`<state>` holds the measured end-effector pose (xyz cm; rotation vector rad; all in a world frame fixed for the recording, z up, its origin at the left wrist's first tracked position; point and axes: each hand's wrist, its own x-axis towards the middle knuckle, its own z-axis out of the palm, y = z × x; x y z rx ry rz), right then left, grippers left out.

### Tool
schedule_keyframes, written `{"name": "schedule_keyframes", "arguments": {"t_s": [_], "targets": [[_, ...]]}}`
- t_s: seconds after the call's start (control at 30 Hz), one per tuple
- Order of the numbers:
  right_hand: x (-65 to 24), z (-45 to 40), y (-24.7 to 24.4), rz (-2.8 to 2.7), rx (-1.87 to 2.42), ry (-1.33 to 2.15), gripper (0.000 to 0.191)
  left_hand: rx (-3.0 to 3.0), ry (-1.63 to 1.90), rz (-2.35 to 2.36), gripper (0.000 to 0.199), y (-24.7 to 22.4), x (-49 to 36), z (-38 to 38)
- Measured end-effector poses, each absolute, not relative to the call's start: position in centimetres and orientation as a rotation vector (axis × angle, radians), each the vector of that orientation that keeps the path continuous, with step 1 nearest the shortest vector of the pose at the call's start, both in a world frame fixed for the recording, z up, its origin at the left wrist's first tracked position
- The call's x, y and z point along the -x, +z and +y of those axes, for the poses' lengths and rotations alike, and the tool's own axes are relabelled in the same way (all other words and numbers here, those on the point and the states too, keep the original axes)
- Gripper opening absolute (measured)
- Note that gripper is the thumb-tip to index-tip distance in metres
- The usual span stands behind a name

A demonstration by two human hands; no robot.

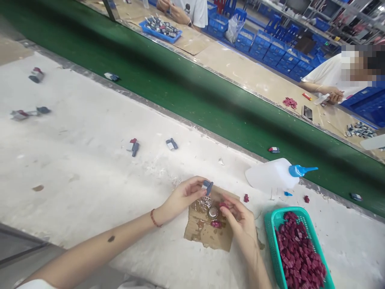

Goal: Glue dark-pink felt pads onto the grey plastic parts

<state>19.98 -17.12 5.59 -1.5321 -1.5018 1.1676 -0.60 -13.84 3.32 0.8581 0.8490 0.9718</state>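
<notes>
My left hand [195, 192] pinches a small grey-and-white plastic part [207, 187] above a piece of brown cardboard [207, 237]. To its right, my right hand [239, 214] holds a small dark red plastic piece [223, 205] between thumb and fingers, apart from the grey part. Under the hands, a round metal cap [213, 212] lies on the cardboard among shiny wet patches. Another dark red piece [215, 224] sits just below the cap. My fingers partly cover both held parts.
A teal basket [270, 241] full of dark red pieces stands at right. Behind it lies a white squeeze bottle [267, 174] with a blue nozzle. Several grey parts are scattered leftward. A green conveyor belt [180, 92] crosses beyond the table, with two people working on its far side.
</notes>
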Motion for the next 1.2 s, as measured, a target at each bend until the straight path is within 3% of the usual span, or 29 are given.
{"name": "schedule_keyframes", "arguments": {"t_s": [0.13, 0.4, 0.57, 0.93, 1.2], "targets": [[-20.1, -17.7, 5.8, -1.82, 1.515, 0.982, 0.013, -0.794, 0.94, 0.854, 0.034, 3.1, 0.9, -13.9], [-20.2, -17.9, 6.4, -2.397, 1.282, 0.543, 0.027, -0.688, 0.951, 0.806, 0.041, 2.9, 1.2, -13.8], [-20.2, -18.3, 6.3, -2.51, 1.318, 0.523, 0.029, -0.701, 0.846, 0.779, 0.048, 2.9, 1.6, -13.7], [-20.7, -18.2, 7.2, -1.857, 1.408, 0.943, 0.011, -1.201, 0.725, 0.937, 0.025, 4.2, 1.7, -14.4], [-19.7, -18.6, 6.7, -1.649, 1.363, 0.875, 0.009, -1.3, 0.649, 0.752, 0.022, 4.3, 1.5, -15.1]]}}
